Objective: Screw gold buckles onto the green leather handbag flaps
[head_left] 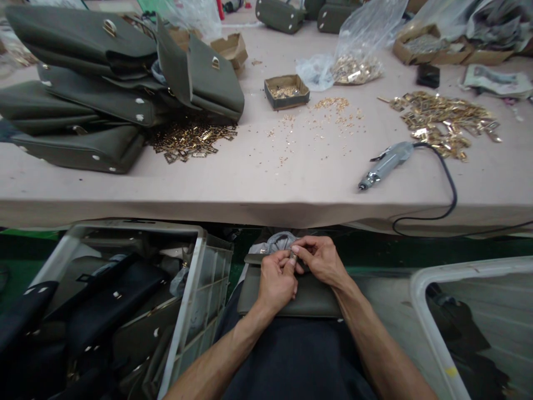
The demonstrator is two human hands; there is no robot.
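Observation:
An olive-green handbag (pixel 320 303) rests across my lap, with crumpled clear plastic (pixel 281 243) at its far edge. Over the bag, my left hand (pixel 278 280) is closed, with its thumb against a small shiny metal fitting (pixel 293 256). My right hand (pixel 322 258) pinches at the same fitting from the right, so the fingertips of both hands meet there. Fingers cover most of the fitting, and whether it is joined to the bag cannot be seen.
On the table (pixel 291 189) lie an electric screwdriver (pixel 387 164) with its cord, gold fittings (pixel 449 119), loose screws (pixel 333 104) and a small box (pixel 287 94). Stacked olive handbags (pixel 100 100) stand left. Crates (pixel 204 278) flank me, the left one full of bags.

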